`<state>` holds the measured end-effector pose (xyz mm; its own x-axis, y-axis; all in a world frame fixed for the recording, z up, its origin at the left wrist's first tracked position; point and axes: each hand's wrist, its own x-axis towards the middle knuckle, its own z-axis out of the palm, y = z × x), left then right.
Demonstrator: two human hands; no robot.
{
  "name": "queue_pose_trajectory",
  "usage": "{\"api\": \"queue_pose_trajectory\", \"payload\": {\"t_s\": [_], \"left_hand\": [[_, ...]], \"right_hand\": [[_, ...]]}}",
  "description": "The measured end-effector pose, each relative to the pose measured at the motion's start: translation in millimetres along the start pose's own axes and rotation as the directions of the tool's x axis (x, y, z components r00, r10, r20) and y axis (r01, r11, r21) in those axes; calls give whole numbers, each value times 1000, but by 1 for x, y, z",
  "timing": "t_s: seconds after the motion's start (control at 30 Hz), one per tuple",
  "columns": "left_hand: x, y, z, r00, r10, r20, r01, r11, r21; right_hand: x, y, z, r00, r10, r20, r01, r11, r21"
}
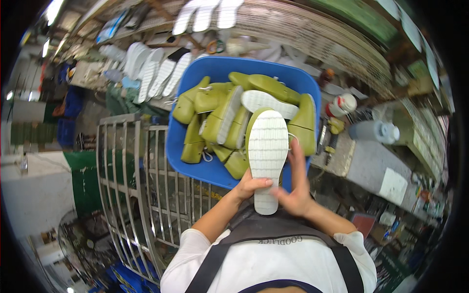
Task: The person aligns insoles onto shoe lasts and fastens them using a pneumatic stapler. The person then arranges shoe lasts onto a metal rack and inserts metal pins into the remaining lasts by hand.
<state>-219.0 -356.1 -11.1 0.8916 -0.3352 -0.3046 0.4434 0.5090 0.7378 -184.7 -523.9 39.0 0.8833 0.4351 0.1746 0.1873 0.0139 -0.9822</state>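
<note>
An olive-green shoe last [250,128] with a white ribbed sole [268,146] laid along its bottom is held in front of me, sole side up, toe pointing away. My left hand [250,186] grips it near the heel, thumb over the sole and the other fingers hidden beneath. On the other side is my right hand [297,191], slightly blurred, its fingers stretched out along the edge and its thumb close to the heel; I cannot tell whether it touches. Beyond the last stands a blue tub [312,80] holding several similar green lasts [274,89], some with white soles.
White soles [151,71] lie on the bench at left, more [202,14] on the shelf behind. A metal rack [122,171] stands left of the tub. The right-hand bench [361,171] carries a translucent bottle [373,132], a red-and-white container [342,105] and hand tools.
</note>
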Motion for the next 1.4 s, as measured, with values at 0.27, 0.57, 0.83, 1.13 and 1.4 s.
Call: {"api": "queue_pose_trajectory", "payload": {"t_s": [0.27,0.57,0.83,1.13,1.4], "left_hand": [[-8,-6,49,947,-247,206,180,937,299],[1,-7,61,937,-315,148,259,916,306],[-10,-36,27,966,-255,-38,257,961,99],[-7,-25,20,896,-211,-391,214,976,-36],[12,-19,28,915,-209,-344,221,975,-5]], "right_hand": [[23,-16,-63,905,357,230,-405,562,721],[20,-8,-72,877,426,222,-431,492,756],[22,142,-140,683,571,-455,-131,710,692],[-10,279,-237,762,287,-580,-635,161,-755],[-66,167,-184,524,760,-384,-604,650,462]]}}
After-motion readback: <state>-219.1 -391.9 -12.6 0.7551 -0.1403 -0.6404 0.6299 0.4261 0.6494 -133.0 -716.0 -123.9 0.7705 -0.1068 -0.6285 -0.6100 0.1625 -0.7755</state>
